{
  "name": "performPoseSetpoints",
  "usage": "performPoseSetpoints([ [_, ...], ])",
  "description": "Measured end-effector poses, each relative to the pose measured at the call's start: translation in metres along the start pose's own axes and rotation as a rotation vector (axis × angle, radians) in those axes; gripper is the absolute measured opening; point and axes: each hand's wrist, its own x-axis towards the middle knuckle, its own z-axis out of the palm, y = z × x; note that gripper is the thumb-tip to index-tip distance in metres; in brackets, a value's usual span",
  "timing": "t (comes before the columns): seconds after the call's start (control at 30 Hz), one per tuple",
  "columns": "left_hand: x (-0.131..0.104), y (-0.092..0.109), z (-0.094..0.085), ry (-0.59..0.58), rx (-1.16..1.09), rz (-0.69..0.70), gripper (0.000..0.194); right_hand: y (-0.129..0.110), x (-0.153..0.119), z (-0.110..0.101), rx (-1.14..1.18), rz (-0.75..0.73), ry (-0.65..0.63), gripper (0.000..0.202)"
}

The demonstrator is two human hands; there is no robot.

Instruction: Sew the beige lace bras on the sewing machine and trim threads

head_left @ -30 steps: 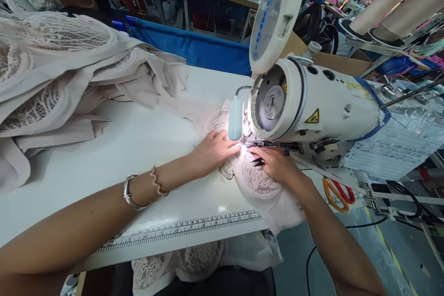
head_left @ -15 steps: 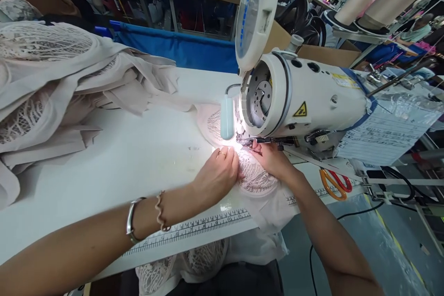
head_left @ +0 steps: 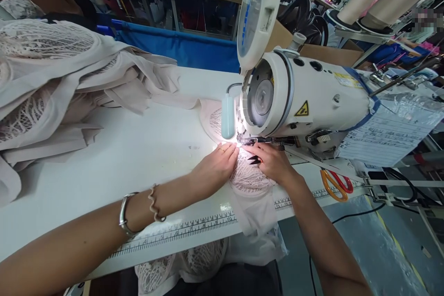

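A pale pink lace bra lies under the head of a white sewing machine, lit by a small lamp. My left hand is closed on the fabric's edge just in front of the needle area, fingertips together. Across from it, my right hand presses the fabric with its index finger stretched toward the needle. Thread snips are tucked in that hand, their two dark pointed blades sticking out over the lace. The needle itself is lost in glare.
A heap of similar bras covers the table's left side. Orange-handled scissors and a red handle lie at the right. A printed ruler runs along the front edge. More lace pieces rest on my lap.
The disc in the machine's open end has gone from sharp to blurred, as if spinning. My right index finger has straightened onto the fabric, and the bra has shifted slightly.
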Motion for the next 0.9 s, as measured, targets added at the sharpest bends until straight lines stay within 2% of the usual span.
performPoseSetpoints([
  [0.13, 0.000, -0.017, -0.003, 0.029, -0.099, 0.037, 0.036, -0.001, 0.001, 0.000, -0.004, -0.006, -0.022, 0.062],
  [0.3, 0.003, -0.040, -0.011, -0.077, -0.174, 0.053, 0.039, 0.000, 0.001, 0.001, -0.018, -0.032, -0.006, 0.061],
  [0.4, 0.009, -0.046, -0.019, -0.120, -0.172, 0.036, 0.045, 0.001, 0.001, 0.004, -0.016, -0.054, 0.022, 0.060],
  [0.47, 0.013, -0.040, -0.023, -0.103, -0.125, -0.005, 0.042, 0.001, 0.000, 0.006, -0.010, -0.056, 0.040, 0.058],
  [0.53, 0.015, -0.026, -0.023, -0.038, -0.106, -0.063, 0.034, 0.000, 0.000, 0.008, 0.010, -0.053, 0.047, 0.057],
  [0.67, 0.012, 0.005, -0.015, 0.093, -0.267, -0.097, 0.029, 0.001, -0.001, 0.008, 0.110, -0.049, 0.050, 0.060],
  [0.77, 0.007, 0.013, -0.012, 0.046, -0.328, -0.068, 0.026, 0.004, -0.004, 0.008, 0.202, -0.060, 0.074, 0.056],
  [0.9, 0.002, 0.009, -0.012, -0.044, -0.335, -0.047, 0.029, 0.007, -0.006, 0.005, 0.237, -0.110, 0.125, 0.038],
])
